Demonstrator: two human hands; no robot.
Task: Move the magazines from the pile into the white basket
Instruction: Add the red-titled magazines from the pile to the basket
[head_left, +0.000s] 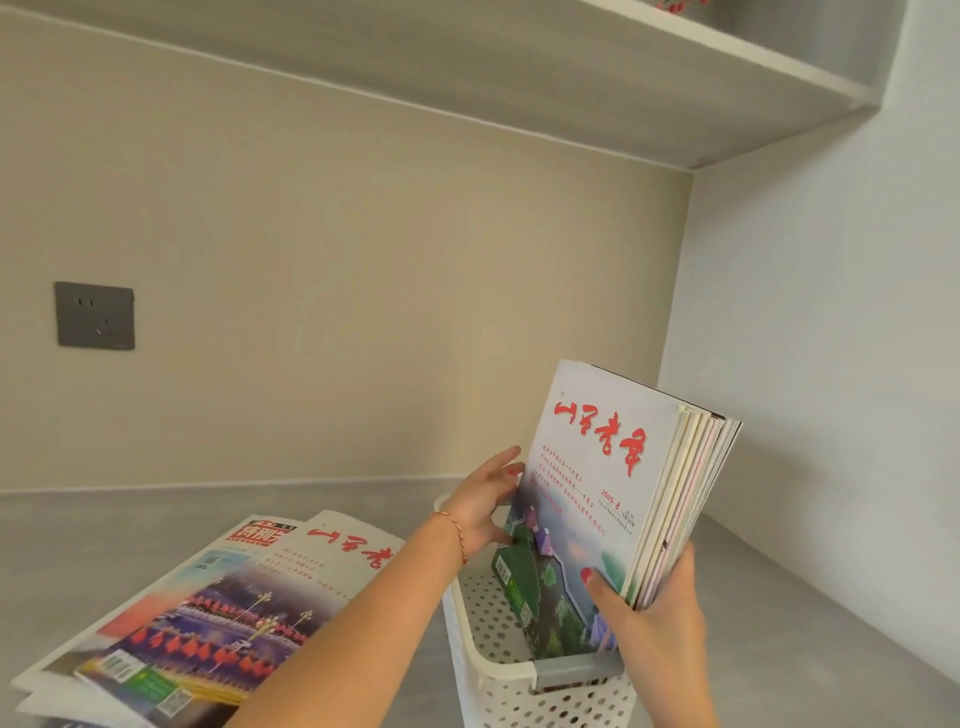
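A stack of several magazines (613, 488) stands upright in the white perforated basket (483, 649) at lower centre, its front cover pale with red script. My right hand (649, 618) grips the stack's near lower edge, thumb on the cover. At the stack's far left edge, my left hand (483, 499) holds it with fingers curled around the spine. The pile of remaining magazines (197, 618) lies flat on the grey counter to the left of the basket, partly under my left forearm.
A grey handle (576, 667) spans the basket's near rim. A grey wall socket (95, 316) sits on the beige back wall at left. A shelf (675, 93) overhangs above, and a white side wall (831, 364) closes the right.
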